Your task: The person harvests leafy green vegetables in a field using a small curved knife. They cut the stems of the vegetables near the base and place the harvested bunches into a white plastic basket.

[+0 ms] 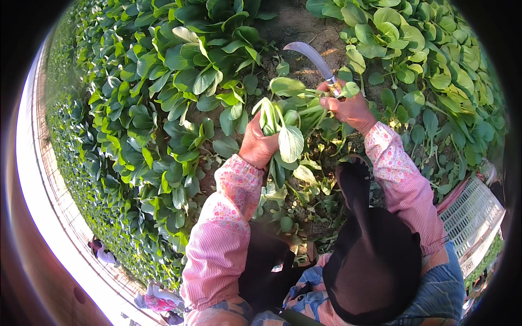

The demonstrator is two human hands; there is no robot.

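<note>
My left hand (259, 142) is closed around a bunch of leafy greens (267, 116) that look like bok choy, with pale stalks and a broad leaf hanging over the thumb. My right hand (351, 109) grips a small sickle (314, 59). Its curved steel blade points up and to the left, away from me, and most of the handle is hidden in my palm. The thumb and fingers of that same hand also pinch leaf stalks (312, 109) beside the bunch. Both hands are close together, above the ground between the plants.
Dense green plants (138, 106) grow on the left, and more (440, 69) on the right. Bare soil (301, 28) shows ahead. Yellowed leaves (305, 174) lie below my hands. A white plastic crate (473, 216) stands at the right. Other people (157, 299) are far off at lower left.
</note>
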